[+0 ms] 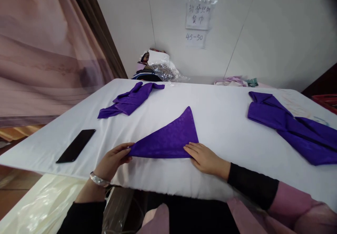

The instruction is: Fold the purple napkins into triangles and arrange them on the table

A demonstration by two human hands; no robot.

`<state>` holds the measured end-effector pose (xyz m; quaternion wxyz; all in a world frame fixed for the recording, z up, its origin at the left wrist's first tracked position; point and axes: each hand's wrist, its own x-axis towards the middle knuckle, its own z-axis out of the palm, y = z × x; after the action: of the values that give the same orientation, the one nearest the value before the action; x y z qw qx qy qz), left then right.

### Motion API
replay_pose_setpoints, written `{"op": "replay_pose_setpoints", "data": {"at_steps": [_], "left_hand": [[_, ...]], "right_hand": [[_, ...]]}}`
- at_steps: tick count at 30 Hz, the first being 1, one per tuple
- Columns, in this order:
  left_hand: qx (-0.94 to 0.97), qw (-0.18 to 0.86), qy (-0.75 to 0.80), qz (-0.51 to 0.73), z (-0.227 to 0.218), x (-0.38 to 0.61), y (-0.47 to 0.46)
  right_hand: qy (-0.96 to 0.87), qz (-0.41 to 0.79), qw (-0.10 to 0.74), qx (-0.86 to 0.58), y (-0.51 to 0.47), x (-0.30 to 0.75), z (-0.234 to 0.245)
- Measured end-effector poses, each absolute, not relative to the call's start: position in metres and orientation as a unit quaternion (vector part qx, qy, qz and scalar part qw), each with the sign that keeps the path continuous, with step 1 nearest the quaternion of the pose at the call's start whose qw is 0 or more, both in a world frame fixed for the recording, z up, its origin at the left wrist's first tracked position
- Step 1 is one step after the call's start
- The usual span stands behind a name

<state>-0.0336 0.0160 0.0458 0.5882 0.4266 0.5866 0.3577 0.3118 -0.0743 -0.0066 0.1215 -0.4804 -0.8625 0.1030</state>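
A purple cloth napkin (pixel 165 139), folded into a triangle, lies in front of me on the white-covered table (pixel 223 121). Its long edge faces me and its peak points away, to the right. My left hand (pixel 113 158) pinches the napkin's left corner between thumb and fingers; a silver bangle circles that wrist. At the near right corner is my right hand (pixel 205 156), fingers over the cloth and thumb at its lower edge, gripping it.
Crumpled purple cloths lie at the back left (pixel 131 98) and on the right (pixel 289 125). A black phone (pixel 76 146) rests near the left edge. Behind the table are a pile of fabrics and plastic (pixel 158 65), and a wall with handwritten paper signs (pixel 198 14). A pink curtain (pixel 47 51) hangs left.
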Motion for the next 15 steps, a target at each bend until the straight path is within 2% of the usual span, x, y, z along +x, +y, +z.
{"op": "replay_pose_setpoints", "data": {"at_steps": [5, 9, 15], "left_hand": [[0.389, 0.634, 0.522, 0.418, 0.056, -0.028, 0.013], [0.367, 0.663, 0.499, 0.421, 0.06, -0.026, 0.012], [0.39, 0.639, 0.497, 0.439, 0.073, -0.019, 0.005]], "right_hand": [[-0.846, 0.069, 0.129, -0.512, -0.074, 0.292, -0.005], [-0.844, 0.038, 0.123, -0.521, -0.072, 0.285, -0.009], [-0.84, 0.026, 0.122, -0.528, -0.074, 0.298, -0.012]]}}
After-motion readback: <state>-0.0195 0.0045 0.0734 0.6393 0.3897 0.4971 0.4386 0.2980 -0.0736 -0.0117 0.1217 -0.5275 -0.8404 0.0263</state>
